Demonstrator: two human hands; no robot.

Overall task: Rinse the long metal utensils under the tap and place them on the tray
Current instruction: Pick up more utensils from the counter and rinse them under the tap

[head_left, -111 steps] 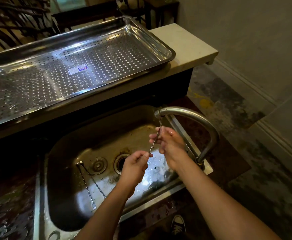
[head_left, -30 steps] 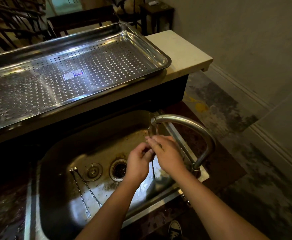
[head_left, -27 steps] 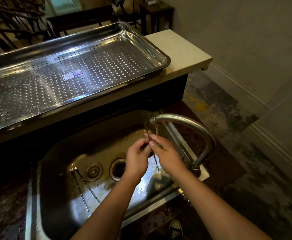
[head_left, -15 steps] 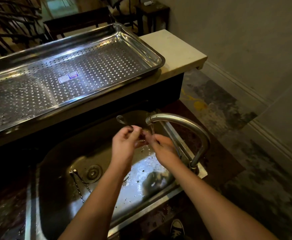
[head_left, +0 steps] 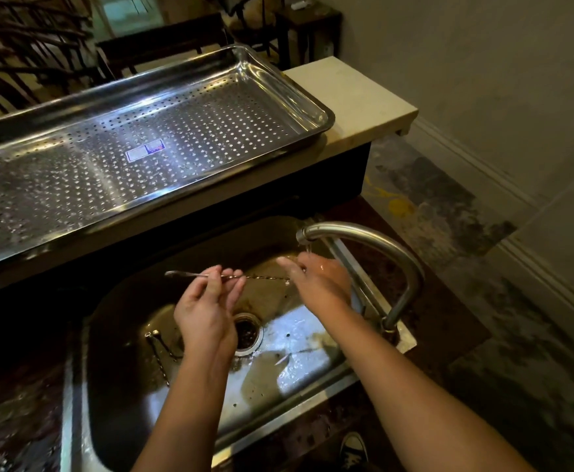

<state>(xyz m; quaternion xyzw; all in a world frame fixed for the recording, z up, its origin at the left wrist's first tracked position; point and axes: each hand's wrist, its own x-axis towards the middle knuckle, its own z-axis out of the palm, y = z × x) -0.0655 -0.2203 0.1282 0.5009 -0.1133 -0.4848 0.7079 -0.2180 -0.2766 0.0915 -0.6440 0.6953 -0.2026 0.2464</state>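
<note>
From my remote view, the long metal utensil [head_left: 265, 277] lies nearly level over the sink [head_left: 313, 379], its long axis running left to right and spanning the gap between both hands. The left hand [head_left: 207, 308] pinches it partway along with curled fingertips, and the bowl end pokes out past that hand to the left. The other end reaches the right hand [head_left: 319, 281], which sits wet under the tap [head_left: 364, 233] with its fingers fairly straight. I cannot tell whether it pinches the tip or only touches it. The tray [head_left: 326, 114] sits beyond the sink's far edge, up and left, so I judge the left hand the nearer one for the carry.
</note>
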